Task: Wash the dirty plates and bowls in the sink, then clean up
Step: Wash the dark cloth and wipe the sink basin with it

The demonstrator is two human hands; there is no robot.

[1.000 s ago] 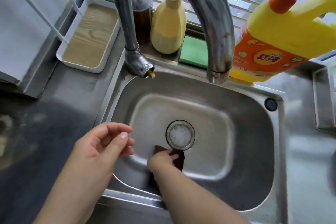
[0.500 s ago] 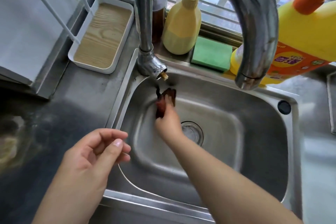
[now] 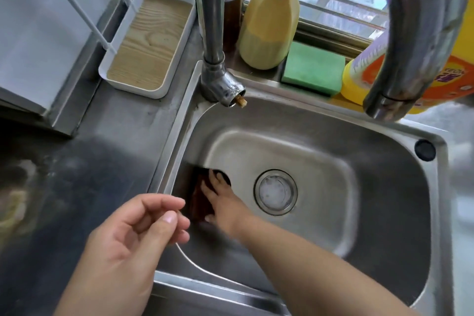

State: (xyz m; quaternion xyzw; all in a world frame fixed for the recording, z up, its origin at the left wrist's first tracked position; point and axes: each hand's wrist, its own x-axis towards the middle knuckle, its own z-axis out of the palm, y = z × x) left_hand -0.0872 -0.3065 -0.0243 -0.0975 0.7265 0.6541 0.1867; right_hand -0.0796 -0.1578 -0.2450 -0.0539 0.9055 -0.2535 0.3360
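**Dark cloth pressed to the sink's left wall**

While our left hand point(image 3: 133, 236) hangs over the near-left edge of the sink point(image 3: 384, 226), its fingers loosely curled and holding nothing, thumb near the fingertips, we reach our right arm in from the lower right, across the basin. Our right hand point(image 3: 221, 205) lies flat, fingers straight and slightly spread, pressing a dark brown cloth point(image 3: 201, 200) against the sink's left wall, left of the drain strainer point(image 3: 275, 191). The hand is somewhat blurred.

Beyond the basin, we see the faucet base point(image 3: 220, 82) at the sink's far-left corner, and the spout point(image 3: 410, 41) arching close to the camera on the right. On the counter to the left sits a white tray with a wood-grain floor point(image 3: 151, 41). Along the windowsill stand a dark bottle point(image 3: 233, 20), partly hidden behind the faucet pipe, a pale yellow bottle point(image 3: 269, 23), a green sponge point(image 3: 313, 68) and a yellow detergent bottle point(image 3: 359, 77) with an orange label. We can make out purple characters on that label, but they are cut off by the spout and we cannot read them.
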